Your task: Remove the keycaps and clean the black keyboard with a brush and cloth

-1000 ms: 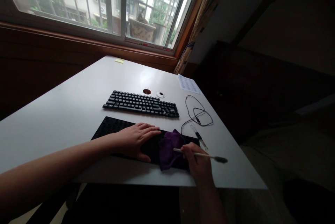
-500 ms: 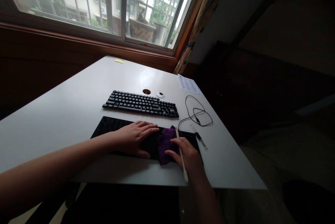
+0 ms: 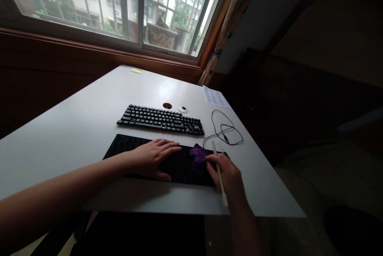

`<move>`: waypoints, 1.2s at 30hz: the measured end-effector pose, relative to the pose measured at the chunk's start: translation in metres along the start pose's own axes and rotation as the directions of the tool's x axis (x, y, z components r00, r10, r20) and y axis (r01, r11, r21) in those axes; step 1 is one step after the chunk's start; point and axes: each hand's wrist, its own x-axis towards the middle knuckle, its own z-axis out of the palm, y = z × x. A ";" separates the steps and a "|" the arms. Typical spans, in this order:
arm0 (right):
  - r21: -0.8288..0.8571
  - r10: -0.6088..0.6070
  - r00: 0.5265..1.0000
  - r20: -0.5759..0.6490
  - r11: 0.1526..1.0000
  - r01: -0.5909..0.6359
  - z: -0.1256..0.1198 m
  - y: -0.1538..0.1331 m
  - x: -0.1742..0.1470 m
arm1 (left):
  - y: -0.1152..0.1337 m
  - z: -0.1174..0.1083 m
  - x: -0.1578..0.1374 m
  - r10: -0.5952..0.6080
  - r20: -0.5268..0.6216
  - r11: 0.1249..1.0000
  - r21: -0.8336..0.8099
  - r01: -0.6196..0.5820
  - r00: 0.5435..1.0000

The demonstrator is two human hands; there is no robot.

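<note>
My left hand (image 3: 154, 158) lies flat with its fingers stretched out on a black keyboard base (image 3: 181, 172), whose key places look bare of keycaps. At the right part of the base, my right hand (image 3: 226, 172) pinches a bunched purple cloth (image 3: 198, 158) between thumb and fingers. A thin pale stick (image 3: 223, 192) with a wider, flat lower end is also held in that hand, slanting across it. Behind the base, a set of dark keycaps (image 3: 155, 118) is laid out in keyboard order.
A black cable (image 3: 229, 126) lies coiled on the white desk (image 3: 74, 128). A wire tool (image 3: 220, 147) is mostly hidden behind my right hand. Further back are a cable hole (image 3: 167, 106), its round white cover (image 3: 183, 109), printed paper (image 3: 215, 97) and a yellow note (image 3: 136, 71).
My right hand has moved right and lifted the cloth, which was spread on the base and is now bunched. The stick moved along with it. My left hand has stayed in place.
</note>
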 end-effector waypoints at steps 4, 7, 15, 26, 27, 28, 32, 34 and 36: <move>-0.247 0.054 0.978 -0.200 0.963 -0.104 -0.042 0.030 0.005 | 0.000 -0.001 0.000 -0.008 0.009 1.000 -0.010 0.008 1.000; -0.374 0.074 0.956 -0.283 0.909 -0.181 -0.068 0.055 0.009 | 0.001 -0.002 0.000 -0.016 0.018 1.000 -0.007 0.016 1.000; -0.508 0.242 0.967 -0.083 0.824 -0.250 -0.071 0.150 0.005 | 0.001 -0.002 0.000 -0.026 0.028 1.000 0.011 0.026 0.999; -0.605 0.318 0.946 0.068 0.767 -0.215 -0.053 0.202 0.010 | -0.004 -0.002 0.000 -0.019 0.022 1.000 0.007 0.018 1.000; -0.611 0.314 0.945 0.097 0.768 -0.192 -0.051 0.204 0.011 | -0.004 -0.002 0.000 -0.013 0.022 1.000 0.006 0.012 1.000; -0.610 0.309 0.943 0.124 0.773 -0.174 -0.049 0.206 0.012 | -0.005 -0.002 0.000 -0.008 0.020 1.000 0.006 0.008 1.000; -0.586 0.304 0.930 0.205 0.799 -0.132 -0.043 0.209 0.011 | -0.005 -0.003 0.000 -0.005 0.022 1.000 0.015 0.005 1.000; -0.574 0.303 0.926 0.224 0.809 -0.126 -0.040 0.209 0.009 | -0.006 -0.003 0.000 -0.009 0.034 1.000 0.023 0.009 0.999; -0.564 0.303 0.924 0.233 0.816 -0.125 -0.037 0.208 0.007 | -0.006 -0.003 0.000 -0.009 0.036 1.000 0.020 0.008 0.999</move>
